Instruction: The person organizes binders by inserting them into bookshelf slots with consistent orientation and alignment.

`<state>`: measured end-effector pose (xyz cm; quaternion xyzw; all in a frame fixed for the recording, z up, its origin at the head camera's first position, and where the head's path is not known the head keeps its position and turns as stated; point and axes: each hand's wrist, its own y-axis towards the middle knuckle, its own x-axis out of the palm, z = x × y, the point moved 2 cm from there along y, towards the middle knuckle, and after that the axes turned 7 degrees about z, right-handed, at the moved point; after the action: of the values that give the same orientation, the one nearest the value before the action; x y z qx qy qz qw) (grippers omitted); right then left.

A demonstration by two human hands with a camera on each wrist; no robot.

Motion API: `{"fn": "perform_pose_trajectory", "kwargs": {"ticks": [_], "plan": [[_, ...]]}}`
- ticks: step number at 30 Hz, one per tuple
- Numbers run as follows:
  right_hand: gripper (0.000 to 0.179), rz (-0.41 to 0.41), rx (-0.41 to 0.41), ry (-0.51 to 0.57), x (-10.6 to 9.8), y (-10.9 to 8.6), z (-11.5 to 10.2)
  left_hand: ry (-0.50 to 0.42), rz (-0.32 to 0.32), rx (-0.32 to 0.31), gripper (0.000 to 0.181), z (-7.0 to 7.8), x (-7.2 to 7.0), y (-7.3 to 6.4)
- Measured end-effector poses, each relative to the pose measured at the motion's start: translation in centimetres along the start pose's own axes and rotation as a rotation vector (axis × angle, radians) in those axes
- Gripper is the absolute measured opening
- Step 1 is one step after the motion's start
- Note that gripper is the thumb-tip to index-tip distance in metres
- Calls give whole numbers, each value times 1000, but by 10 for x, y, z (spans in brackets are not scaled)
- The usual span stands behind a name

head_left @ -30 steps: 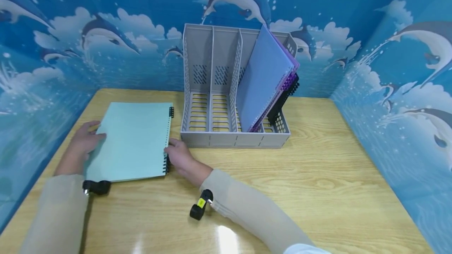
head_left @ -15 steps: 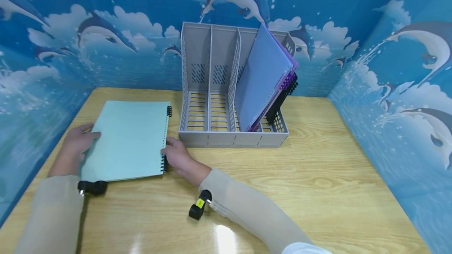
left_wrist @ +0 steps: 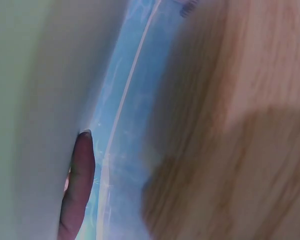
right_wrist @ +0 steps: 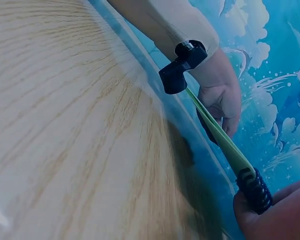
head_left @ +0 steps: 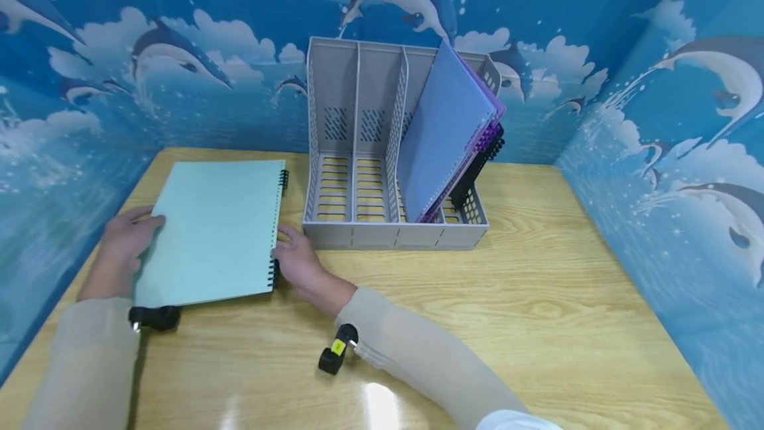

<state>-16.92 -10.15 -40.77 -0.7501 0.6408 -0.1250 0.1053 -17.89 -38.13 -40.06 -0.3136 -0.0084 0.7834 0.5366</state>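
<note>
A pale green spiral notebook [head_left: 209, 231] is held between both hands, just over the left part of the table, its black coil toward the right. My left hand [head_left: 128, 237] grips its left edge; in the left wrist view one finger [left_wrist: 80, 180] shows against the cover. At the lower right edge, my right hand [head_left: 298, 261] pinches the coil side. The right wrist view shows the notebook [right_wrist: 225, 140] edge-on and raised above the wood, with the black coil [right_wrist: 255, 192] between the right thumb and fingers and the left hand [right_wrist: 222, 95] on the far edge.
A grey file rack [head_left: 394, 236] with several slots stands at the back middle. Blue and purple notebooks [head_left: 447, 131] and a black notebook [head_left: 477, 174] lean in its right slots. Dolphin-print cloth [head_left: 227, 52] walls in the wooden table [head_left: 537, 324]. Small black cameras sit at both wrists.
The notebook's far edge has risen slightly in view, and the notebook has shifted a little left with both hands keeping hold of it. The rack and its notebooks have not moved.
</note>
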Motion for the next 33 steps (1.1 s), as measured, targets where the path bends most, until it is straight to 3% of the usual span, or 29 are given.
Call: {"fn": "perform_pose_trajectory", "kwargs": {"ticks": [13, 24, 33], "plan": [[52, -5, -51, 29, 2, -7, -5, -72, 133, 55, 64, 8, -2, -4], [44, 30, -52, 22, 2, -11, -7, -127, 156, 43, 65, 11, -4, -8], [53, 16, -67, 2, -4, -19, -15, -154, 171, 50, 63, 20, -1, -15]]}}
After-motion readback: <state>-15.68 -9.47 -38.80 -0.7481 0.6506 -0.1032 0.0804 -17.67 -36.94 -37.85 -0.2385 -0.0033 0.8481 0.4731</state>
